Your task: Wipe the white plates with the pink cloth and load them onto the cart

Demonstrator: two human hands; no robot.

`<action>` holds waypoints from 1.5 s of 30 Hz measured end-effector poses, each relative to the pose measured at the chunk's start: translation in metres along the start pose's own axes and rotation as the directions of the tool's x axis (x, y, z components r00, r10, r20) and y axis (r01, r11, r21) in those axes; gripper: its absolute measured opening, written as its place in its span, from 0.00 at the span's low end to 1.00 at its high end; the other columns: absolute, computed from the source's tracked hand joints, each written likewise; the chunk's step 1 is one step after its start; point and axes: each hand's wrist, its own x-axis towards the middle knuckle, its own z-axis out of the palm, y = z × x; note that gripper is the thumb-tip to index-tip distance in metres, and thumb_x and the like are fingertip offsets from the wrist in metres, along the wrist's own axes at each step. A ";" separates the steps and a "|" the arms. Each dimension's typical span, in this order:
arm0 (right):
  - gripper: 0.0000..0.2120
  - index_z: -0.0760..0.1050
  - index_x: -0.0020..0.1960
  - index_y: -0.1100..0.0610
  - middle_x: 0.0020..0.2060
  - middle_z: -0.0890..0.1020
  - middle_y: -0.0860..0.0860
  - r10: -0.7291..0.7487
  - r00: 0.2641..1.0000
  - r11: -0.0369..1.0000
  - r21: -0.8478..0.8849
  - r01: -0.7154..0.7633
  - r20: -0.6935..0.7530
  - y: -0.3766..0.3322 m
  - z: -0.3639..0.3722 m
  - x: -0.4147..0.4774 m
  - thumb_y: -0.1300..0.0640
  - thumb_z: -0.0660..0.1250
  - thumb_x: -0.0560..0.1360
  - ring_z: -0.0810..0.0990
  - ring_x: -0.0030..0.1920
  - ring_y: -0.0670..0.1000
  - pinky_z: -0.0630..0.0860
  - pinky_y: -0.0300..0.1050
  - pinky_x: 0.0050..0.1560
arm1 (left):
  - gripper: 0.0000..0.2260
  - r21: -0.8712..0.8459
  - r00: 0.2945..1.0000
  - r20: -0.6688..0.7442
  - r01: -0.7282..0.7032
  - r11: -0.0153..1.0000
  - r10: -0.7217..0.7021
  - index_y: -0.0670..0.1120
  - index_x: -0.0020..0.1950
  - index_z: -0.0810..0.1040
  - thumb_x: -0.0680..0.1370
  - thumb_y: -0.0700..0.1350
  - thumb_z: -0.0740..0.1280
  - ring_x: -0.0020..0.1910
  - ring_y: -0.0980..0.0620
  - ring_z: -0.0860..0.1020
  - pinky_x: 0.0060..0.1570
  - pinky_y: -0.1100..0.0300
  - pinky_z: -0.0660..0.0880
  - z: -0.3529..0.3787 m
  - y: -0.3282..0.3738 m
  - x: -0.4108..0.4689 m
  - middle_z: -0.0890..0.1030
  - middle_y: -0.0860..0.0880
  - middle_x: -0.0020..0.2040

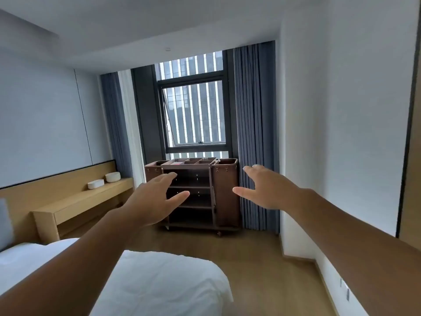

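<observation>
My left hand [155, 199] and right hand [266, 188] reach forward empty, fingers spread. The brown cart [224, 197] stands far off below the window [193, 115]; 2 white dishes [96, 184] sit on the left shelf [75, 201].

The cart [198, 201] stands at the far end, below the window [193, 112], with curtains [252, 133] on either side. To its left a desk [75, 201] along the wall carries the plates [96, 184]. The bed [159, 281] lies nearer.

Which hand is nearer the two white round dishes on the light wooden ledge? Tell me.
Left. The left hand hovers right of the white round dishes, not touching; the right hand is farther right, across the brown cart.
</observation>
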 end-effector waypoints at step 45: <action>0.32 0.61 0.73 0.57 0.69 0.69 0.56 0.112 0.907 0.993 -0.006 -0.120 0.405 0.300 0.273 0.187 0.37 0.57 0.78 0.70 0.68 0.56 0.71 0.55 0.64 | 0.34 -0.097 0.917 0.395 0.096 0.991 -0.050 0.51 0.77 0.58 0.76 0.66 0.57 0.73 0.45 0.64 0.71 0.46 0.63 0.399 0.040 0.221 0.62 0.51 0.77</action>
